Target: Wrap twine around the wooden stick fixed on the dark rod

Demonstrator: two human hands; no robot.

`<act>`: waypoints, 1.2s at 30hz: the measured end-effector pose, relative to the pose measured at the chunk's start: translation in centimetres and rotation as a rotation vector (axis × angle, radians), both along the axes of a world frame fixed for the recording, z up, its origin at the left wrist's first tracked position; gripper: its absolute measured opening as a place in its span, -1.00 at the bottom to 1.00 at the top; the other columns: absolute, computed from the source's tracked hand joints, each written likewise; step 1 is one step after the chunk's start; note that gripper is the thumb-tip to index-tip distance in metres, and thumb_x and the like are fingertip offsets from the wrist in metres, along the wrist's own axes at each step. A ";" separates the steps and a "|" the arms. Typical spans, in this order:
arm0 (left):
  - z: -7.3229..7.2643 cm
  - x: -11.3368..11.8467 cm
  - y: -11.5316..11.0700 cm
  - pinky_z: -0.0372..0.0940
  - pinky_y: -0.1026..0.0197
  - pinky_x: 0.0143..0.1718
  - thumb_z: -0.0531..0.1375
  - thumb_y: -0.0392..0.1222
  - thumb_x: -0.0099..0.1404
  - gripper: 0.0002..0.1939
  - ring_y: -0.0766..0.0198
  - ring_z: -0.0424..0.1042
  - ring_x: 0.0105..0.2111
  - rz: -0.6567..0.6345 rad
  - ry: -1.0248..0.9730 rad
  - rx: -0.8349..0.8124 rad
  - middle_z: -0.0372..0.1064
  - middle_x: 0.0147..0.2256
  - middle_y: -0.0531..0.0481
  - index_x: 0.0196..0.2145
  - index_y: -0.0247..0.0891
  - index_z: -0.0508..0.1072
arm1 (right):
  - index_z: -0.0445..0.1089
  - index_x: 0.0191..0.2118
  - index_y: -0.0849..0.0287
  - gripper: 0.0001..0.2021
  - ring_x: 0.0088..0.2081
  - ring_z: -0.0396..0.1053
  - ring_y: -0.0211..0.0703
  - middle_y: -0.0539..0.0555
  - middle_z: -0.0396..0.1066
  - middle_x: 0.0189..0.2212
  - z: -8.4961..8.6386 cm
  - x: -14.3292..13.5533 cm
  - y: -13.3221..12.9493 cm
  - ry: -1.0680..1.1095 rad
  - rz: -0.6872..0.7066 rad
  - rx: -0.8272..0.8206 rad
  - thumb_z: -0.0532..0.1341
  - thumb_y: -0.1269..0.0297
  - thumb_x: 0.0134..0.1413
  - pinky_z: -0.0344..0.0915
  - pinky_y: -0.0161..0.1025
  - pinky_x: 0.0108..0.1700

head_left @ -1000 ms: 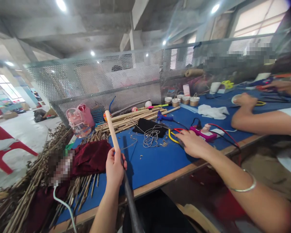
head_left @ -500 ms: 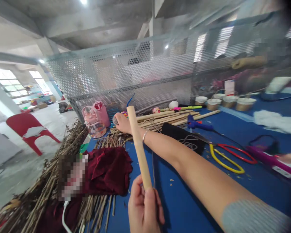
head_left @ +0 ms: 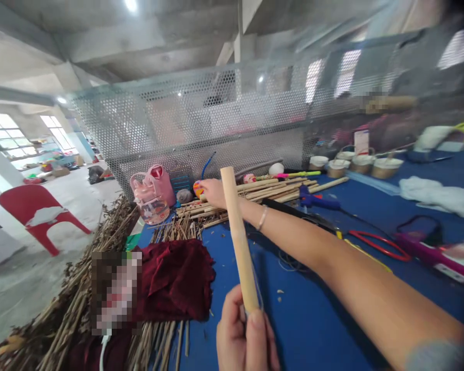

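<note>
My left hand (head_left: pixel 247 332) is closed around the lower end of a pale bamboo stick (head_left: pixel 237 234), which stands nearly upright in front of me. A thin strand runs down beside the stick. My right hand (head_left: pixel 214 192) reaches far across the table, partly hidden behind the stick's top. Its fingers are pinched at the edge of a small round multicoloured thing (head_left: pixel 198 188), orange and purple. A grey ball of yarn (head_left: pixel 184 196) lies just left of it. Under and behind my right hand lie several bamboo sticks (head_left: pixel 270 191).
Dark red cloth (head_left: pixel 174 281) and bundled dry twigs (head_left: pixel 81 278) lie at left. A pink bag (head_left: pixel 160 185) stands near the mesh panel (head_left: pixel 201 123). To the right are a blue glue gun (head_left: pixel 317 200), red-handled scissors (head_left: pixel 379 244), a purple tool (head_left: pixel 429 252) and several cups (head_left: pixel 386 167).
My right hand has moved right from the grey yarn ball, which now lies uncovered, to the multicoloured round thing. My left hand and the stick appear slightly further right.
</note>
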State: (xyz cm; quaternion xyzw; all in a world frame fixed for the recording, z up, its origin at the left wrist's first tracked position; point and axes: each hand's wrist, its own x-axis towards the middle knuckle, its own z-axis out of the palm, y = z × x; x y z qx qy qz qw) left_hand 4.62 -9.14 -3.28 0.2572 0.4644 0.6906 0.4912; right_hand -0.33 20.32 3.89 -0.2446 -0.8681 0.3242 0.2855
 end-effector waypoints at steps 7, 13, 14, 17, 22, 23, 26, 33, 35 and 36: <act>1.5 -1.0 0.2 -0.07 0.42 -0.77 0.12 0.19 0.13 -0.57 0.51 0.08 -0.78 -0.050 0.177 0.114 0.19 -0.62 0.14 -0.23 -0.20 0.29 | 0.32 -0.22 0.27 -0.63 -0.31 0.30 -0.19 0.15 0.37 -0.32 -2.1 12.2 -9.6 0.142 0.058 -0.269 0.02 0.02 0.14 0.21 -0.24 -0.22; 1.7 -1.3 0.2 0.01 0.41 -0.76 0.11 0.10 0.18 -0.64 0.49 0.14 -0.77 -0.088 0.292 0.145 0.21 -0.61 0.17 -0.22 -0.22 0.25 | 0.23 -0.08 0.28 -0.40 -0.38 0.29 -0.27 0.08 0.33 -0.39 -2.9 16.2 -19.1 0.081 0.469 -0.605 0.08 -0.19 -0.03 0.22 -0.27 -0.26; 1.7 -1.3 0.3 0.00 0.42 -0.76 0.12 0.09 0.18 -0.66 0.49 0.14 -0.77 -0.086 0.296 0.152 0.20 -0.61 0.18 -0.24 -0.22 0.25 | 0.27 -0.15 0.29 -0.44 -0.47 0.23 -0.32 0.02 0.29 -0.47 -2.8 16.4 -19.6 0.080 0.393 -0.580 0.11 -0.16 -0.03 0.19 -0.32 -0.35; 1.9 -1.1 0.6 0.00 0.43 -0.76 0.13 0.04 0.19 -0.72 0.49 0.13 -0.77 -0.059 0.253 0.210 0.18 -0.62 0.20 -0.29 -0.20 0.23 | 0.31 -0.40 0.30 -0.57 -0.61 0.01 -0.45 -0.09 0.17 -0.61 -2.4 16.8 -19.7 0.128 0.197 -0.488 0.19 -0.07 -0.07 0.01 -0.40 -0.54; 2.8 -0.1 1.1 -0.03 0.41 -0.77 0.09 -0.04 0.20 -0.82 0.49 0.06 -0.79 -0.131 0.009 0.286 0.15 -0.64 0.21 -0.34 -0.19 0.21 | 0.26 -0.53 0.29 -0.61 -0.69 -0.09 -0.47 -0.17 0.06 -0.74 -2.1 16.1 -18.2 0.182 0.183 -0.510 0.28 0.00 -0.21 -0.18 -0.39 -0.64; 2.9 0.2 1.2 -0.04 0.41 -0.77 0.08 -0.04 0.21 -0.82 0.49 0.04 -0.80 -0.151 -0.036 0.285 0.14 -0.65 0.21 -0.35 -0.19 0.20 | 0.27 -0.53 0.29 -0.61 -0.70 -0.09 -0.47 -0.18 0.06 -0.76 -2.3 16.0 -17.9 0.174 0.196 -0.528 0.29 0.00 -0.23 -0.20 -0.39 -0.65; 2.5 0.9 1.6 -0.07 0.40 -0.78 0.04 0.00 0.21 -0.78 0.49 0.02 -0.80 -0.169 -0.130 0.258 0.14 -0.66 0.19 -0.40 -0.20 0.18 | 0.28 -0.54 0.29 -0.62 -0.72 -0.10 -0.49 -0.19 0.06 -0.78 -3.0 15.9 -17.1 0.166 0.215 -0.558 0.32 0.04 -0.27 -0.22 -0.40 -0.67; 1.5 1.7 2.0 -0.07 0.40 -0.76 0.10 -0.08 0.16 -0.82 0.49 0.04 -0.80 -0.147 -0.131 0.256 0.20 -0.62 0.18 -0.37 -0.18 0.15 | 0.29 -0.54 0.29 -0.67 -0.76 -0.08 -0.49 -0.19 0.09 -0.80 -4.0 17.3 -16.2 0.326 0.184 -0.652 0.35 0.14 -0.34 -0.23 -0.42 -0.71; 1.5 1.8 1.9 -0.06 0.40 -0.76 0.09 -0.10 0.17 -0.84 0.48 0.05 -0.80 -0.153 -0.129 0.263 0.21 -0.62 0.19 -0.35 -0.16 0.15 | 0.29 -0.54 0.29 -0.68 -0.76 -0.06 -0.49 -0.17 0.12 -0.80 -3.9 17.6 -16.1 0.352 0.205 -0.671 0.36 0.17 -0.37 -0.23 -0.42 -0.72; 1.5 1.9 1.9 -0.06 0.40 -0.76 0.08 -0.10 0.17 -0.84 0.48 0.05 -0.80 -0.151 -0.130 0.264 0.21 -0.62 0.19 -0.35 -0.17 0.15 | 0.29 -0.55 0.29 -0.68 -0.76 -0.06 -0.49 -0.17 0.13 -0.80 -3.8 17.7 -16.1 0.356 0.218 -0.680 0.37 0.18 -0.39 -0.23 -0.42 -0.71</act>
